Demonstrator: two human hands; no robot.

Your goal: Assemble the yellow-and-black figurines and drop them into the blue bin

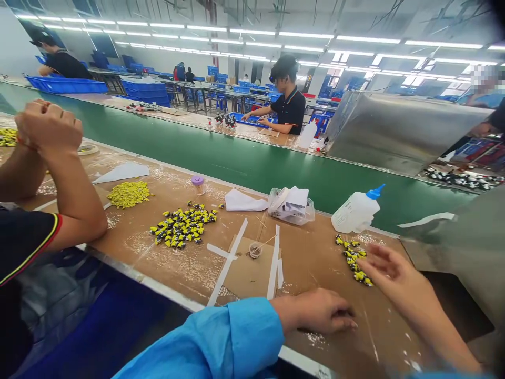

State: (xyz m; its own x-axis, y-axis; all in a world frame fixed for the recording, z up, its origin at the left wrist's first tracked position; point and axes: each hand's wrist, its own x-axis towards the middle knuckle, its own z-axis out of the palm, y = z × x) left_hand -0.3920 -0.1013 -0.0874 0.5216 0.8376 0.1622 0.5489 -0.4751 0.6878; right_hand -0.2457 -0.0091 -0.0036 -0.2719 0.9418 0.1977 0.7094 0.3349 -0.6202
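My left hand, in a light blue sleeve, lies palm down on the brown cardboard-covered bench, fingers stretched out to the right and holding nothing. My right hand reaches in from the right with its fingers apart. Its fingertips touch a short row of small yellow-and-black parts. A white glue bottle with a blue nozzle lies just beyond that row.
A larger pile of yellow-and-black parts, a yellow heap, a clear plastic box and white paper strips lie to the left. A co-worker's clasped hands rest at far left. A green conveyor and a metal hood stand behind.
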